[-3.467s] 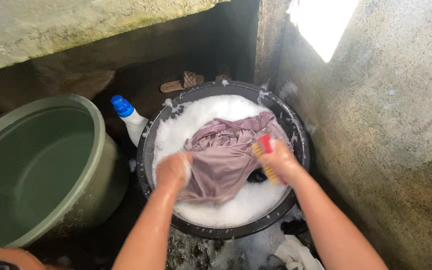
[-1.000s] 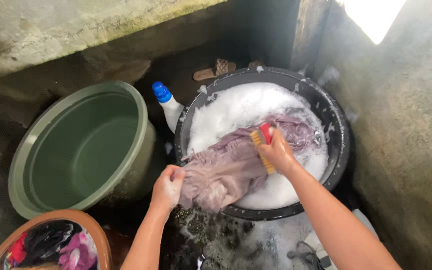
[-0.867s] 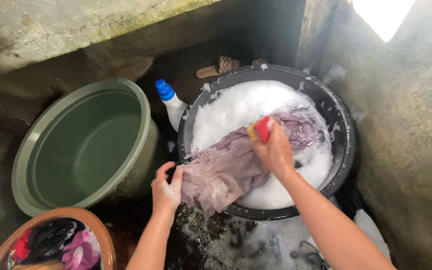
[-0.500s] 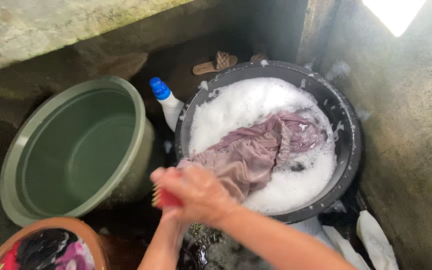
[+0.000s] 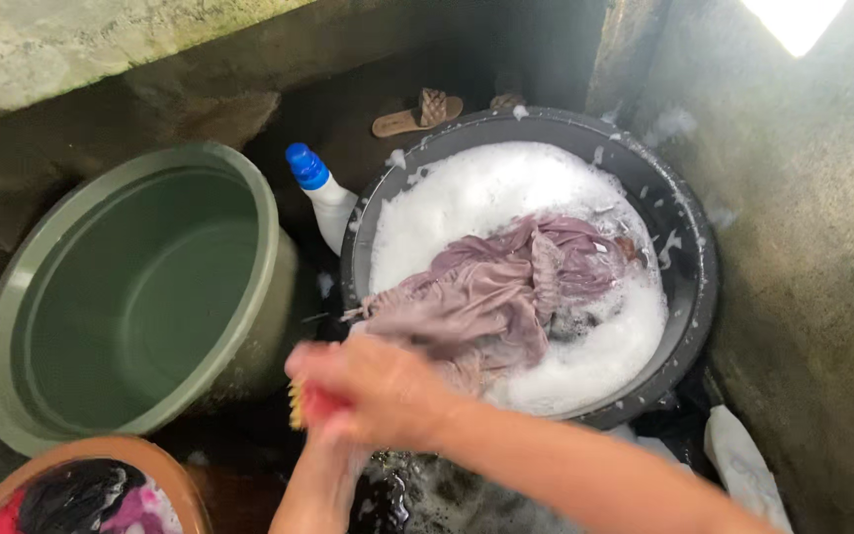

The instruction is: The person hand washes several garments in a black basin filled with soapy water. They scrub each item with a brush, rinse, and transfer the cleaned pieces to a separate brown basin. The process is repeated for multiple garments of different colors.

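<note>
A mauve garment (image 5: 506, 297) lies in white suds inside a black basin (image 5: 696, 267), one end draped over the near rim. My right hand (image 5: 387, 396) reaches across to the left, in front of that rim, and is blurred by motion. It grips a red scrub brush with yellow bristles (image 5: 308, 407). My left forearm (image 5: 313, 489) comes up from the bottom edge right under the right hand. The left hand itself is hidden behind it, so I cannot tell what it holds.
A large green basin (image 5: 12, 297) stands at the left. A white bottle with a blue cap (image 5: 326, 198) stands between the two basins. A brown tub holding coloured clothes (image 5: 155, 465) sits at the bottom left. A sandal (image 5: 417, 111) lies beyond; concrete walls enclose the back and right.
My right hand has left the garment in the basin and swung left with the brush, over my left hand at the near rim. The view has shifted slightly.
</note>
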